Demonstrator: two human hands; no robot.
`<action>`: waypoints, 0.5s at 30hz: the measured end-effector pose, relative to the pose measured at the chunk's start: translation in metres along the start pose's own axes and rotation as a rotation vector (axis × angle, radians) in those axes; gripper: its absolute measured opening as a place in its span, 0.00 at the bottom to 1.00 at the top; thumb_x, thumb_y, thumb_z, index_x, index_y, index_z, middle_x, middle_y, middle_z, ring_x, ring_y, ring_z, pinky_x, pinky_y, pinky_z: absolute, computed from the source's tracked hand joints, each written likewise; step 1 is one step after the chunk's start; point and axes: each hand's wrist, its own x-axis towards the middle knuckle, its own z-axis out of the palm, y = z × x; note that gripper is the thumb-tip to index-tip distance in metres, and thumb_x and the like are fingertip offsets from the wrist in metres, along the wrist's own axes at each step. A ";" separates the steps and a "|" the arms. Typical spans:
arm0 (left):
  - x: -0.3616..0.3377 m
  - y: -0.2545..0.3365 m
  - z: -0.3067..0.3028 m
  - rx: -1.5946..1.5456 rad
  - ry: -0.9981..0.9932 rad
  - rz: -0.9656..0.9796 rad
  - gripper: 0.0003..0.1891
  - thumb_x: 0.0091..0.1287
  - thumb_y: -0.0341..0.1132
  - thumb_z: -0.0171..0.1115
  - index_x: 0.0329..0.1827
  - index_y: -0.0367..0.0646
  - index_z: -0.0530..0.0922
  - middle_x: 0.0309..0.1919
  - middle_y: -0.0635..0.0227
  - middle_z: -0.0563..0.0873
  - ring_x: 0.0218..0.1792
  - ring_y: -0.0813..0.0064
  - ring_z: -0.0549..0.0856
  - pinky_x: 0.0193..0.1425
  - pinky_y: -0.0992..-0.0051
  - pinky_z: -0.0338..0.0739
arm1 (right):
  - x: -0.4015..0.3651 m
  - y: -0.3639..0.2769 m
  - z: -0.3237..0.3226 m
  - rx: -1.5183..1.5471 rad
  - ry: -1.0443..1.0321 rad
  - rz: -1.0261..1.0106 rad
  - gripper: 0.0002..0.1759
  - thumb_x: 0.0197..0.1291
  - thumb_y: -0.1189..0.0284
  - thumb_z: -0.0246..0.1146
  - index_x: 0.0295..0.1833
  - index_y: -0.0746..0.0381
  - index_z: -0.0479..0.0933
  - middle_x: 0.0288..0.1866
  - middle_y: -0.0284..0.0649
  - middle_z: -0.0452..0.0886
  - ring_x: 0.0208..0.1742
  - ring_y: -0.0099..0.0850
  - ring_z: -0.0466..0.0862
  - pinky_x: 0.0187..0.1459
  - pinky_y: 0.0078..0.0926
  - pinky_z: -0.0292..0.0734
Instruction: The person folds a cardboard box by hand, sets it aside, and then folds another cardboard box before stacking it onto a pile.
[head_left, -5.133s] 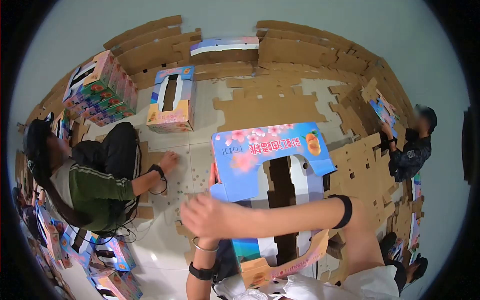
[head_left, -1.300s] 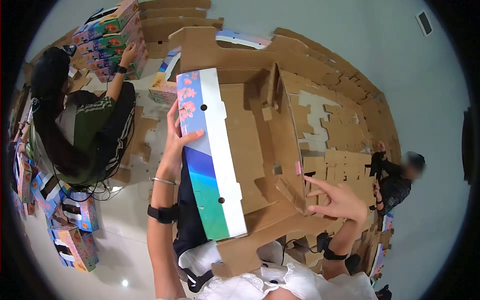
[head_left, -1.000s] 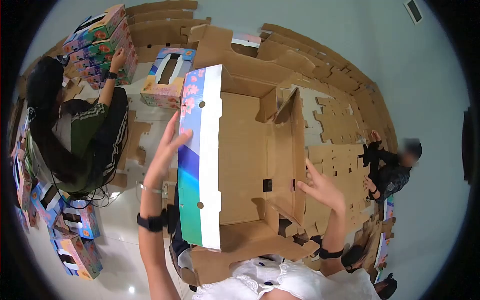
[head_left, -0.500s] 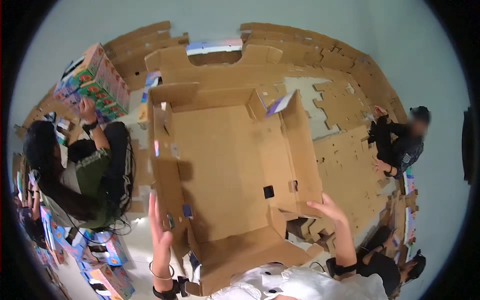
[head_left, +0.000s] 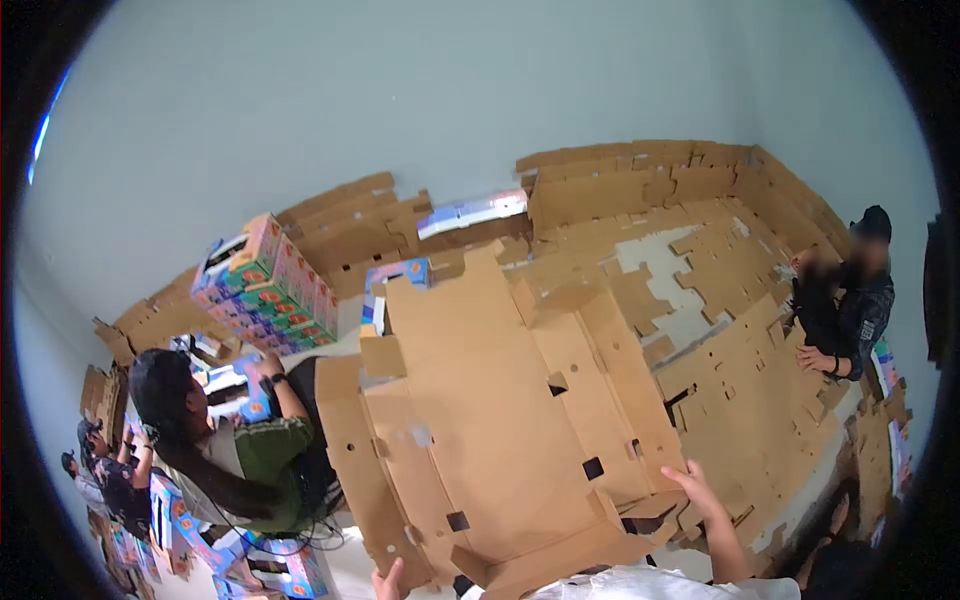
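A large brown cardboard box (head_left: 500, 400) fills the space before me, partly flattened. Its left and far flaps lie folded outward, while the right wall and near flap still rise at an angle. Dark square holes show along its creases. At the near left corner, my left hand (head_left: 388, 580) grips the edge, thumb on top and the other fingers hidden. My right hand (head_left: 695, 487) holds the right side near the front corner, fingers partly hidden behind the cardboard.
Flattened cardboard (head_left: 750, 370) covers the floor on the right. Stacked colourful cartons (head_left: 275, 285) stand at the left, beside a seated person in green (head_left: 270, 460) handling a carton. Another person (head_left: 865, 300) sits at the far right. Cardboard sheets (head_left: 640, 185) line the wall.
The box's left and far walls have folded outward, so it lies flatter. My left hand has moved down to the near corner. The view has tilted upward; the person in green now handles a carton.
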 end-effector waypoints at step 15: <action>0.000 0.072 0.052 0.362 0.067 0.240 0.19 0.65 0.32 0.63 0.57 0.34 0.77 0.49 0.62 0.82 0.45 0.73 0.81 0.45 0.73 0.79 | 0.007 0.025 -0.008 0.161 0.024 -0.135 0.18 0.51 0.66 0.71 0.45 0.67 0.80 0.40 0.37 0.84 0.41 0.26 0.82 0.45 0.25 0.75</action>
